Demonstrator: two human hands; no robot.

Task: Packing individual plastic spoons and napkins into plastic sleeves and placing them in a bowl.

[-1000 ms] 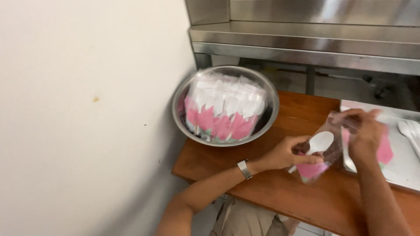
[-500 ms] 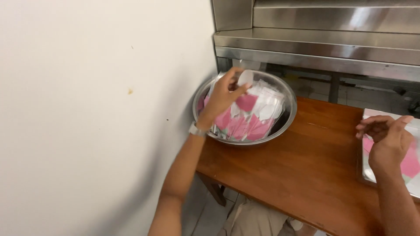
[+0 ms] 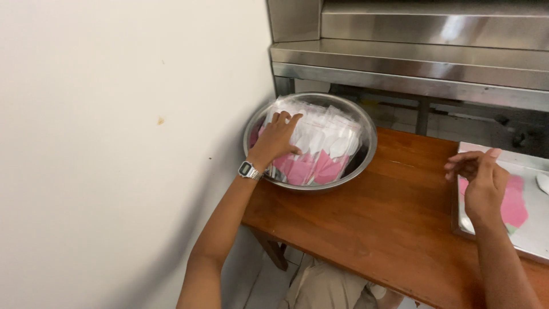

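Packets (image 3: 320, 150) of white spoons with pink napkins, sealed in clear plastic, fill a round steel bowl (image 3: 366, 155) at the back left corner of a wooden table (image 3: 377, 223). Left hand (image 3: 277, 140), a wristwatch (image 3: 249, 170) on its wrist, lies flat on the packets with fingers spread, gripping nothing. Right hand (image 3: 483, 186) hovers loosely curled and empty over a metal tray (image 3: 529, 237) at the table's right edge, where a pink napkin (image 3: 514, 206) lies. A steel shelf (image 3: 412, 63) runs behind.

We are seeing clear packets (image 3: 320, 150), pink below and white above, standing packed in the steel bowl (image 3: 366, 157). A flat pink packet (image 3: 513, 206) is lying on the tray (image 3: 540, 243).
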